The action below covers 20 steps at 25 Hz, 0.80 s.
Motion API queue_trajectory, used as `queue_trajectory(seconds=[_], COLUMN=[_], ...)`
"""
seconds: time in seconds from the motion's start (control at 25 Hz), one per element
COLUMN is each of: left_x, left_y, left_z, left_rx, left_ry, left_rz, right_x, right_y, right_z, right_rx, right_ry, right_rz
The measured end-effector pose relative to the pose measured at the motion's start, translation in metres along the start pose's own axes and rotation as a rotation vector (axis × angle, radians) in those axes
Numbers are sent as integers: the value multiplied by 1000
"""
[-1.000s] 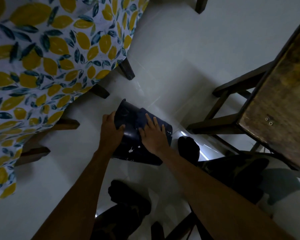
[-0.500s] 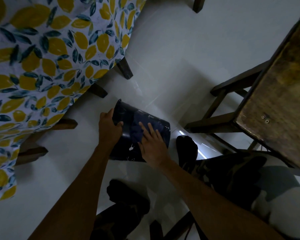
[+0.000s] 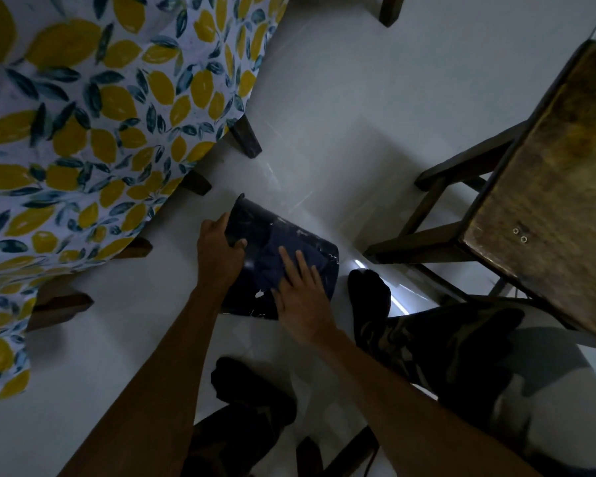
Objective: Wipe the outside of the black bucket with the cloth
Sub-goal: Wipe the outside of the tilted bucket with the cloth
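Note:
The black bucket [image 3: 252, 222] lies tilted on its side on the white floor, flecked with white paint spots. My left hand [image 3: 217, 251] grips its rim at the left, thumb over the edge. A dark blue cloth [image 3: 272, 256] is spread over the bucket's upper side. My right hand [image 3: 301, 297] lies flat on the cloth with fingers spread, pressing it against the bucket's outer wall.
A table with a lemon-print tablecloth [image 3: 83, 132] stands at the left, its dark wooden legs [image 3: 246, 137] close behind the bucket. A wooden stool [image 3: 547, 201] stands at the right. My feet in black socks [image 3: 369, 287] flank the bucket on the floor [image 3: 341, 98].
My right hand has slid with the cloth down the bucket's side toward me. The left hand keeps its grip on the rim, and the bucket has tilted slightly.

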<state>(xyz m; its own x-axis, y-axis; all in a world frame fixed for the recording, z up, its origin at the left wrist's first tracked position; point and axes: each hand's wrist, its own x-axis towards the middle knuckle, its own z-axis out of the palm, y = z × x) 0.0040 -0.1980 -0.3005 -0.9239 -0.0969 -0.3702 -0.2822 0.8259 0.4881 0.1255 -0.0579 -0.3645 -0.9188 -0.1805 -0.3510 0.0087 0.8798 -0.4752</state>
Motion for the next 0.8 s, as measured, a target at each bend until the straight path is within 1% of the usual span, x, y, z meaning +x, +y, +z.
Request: queue_trajectory(seconds=[0.08,0.2,0.32,0.4,0.48,0.56,0.64,0.8], left_x=[-4,-8,-13,-19,-24,-24,-21,-11], left_y=[-1,2,3,1,0,1,1,-1], left_z=[1,0,-2,0,2,3,3,3], left_rx=[-26,-53,-72,-63,-53,-66,-77,-108], left_ry=[-6,-12,-8,-23,-34,-23,-8,31], left_rz=[8,30,43,66,75,55,29,-35], right_x=[19,55,77,85,87,82,70,31], right_y=[-1,-1,8,23,35,32,18,-8], right_z=[-9,-27,-27,-20,-17,-18,-20,-17], right_rx=[81,264,335,385,492,579,629,529], right_ry=[-1,-102,-177,-164,-100,4,73,92], right_rz=[97,249,334,407,467,453,364,126])
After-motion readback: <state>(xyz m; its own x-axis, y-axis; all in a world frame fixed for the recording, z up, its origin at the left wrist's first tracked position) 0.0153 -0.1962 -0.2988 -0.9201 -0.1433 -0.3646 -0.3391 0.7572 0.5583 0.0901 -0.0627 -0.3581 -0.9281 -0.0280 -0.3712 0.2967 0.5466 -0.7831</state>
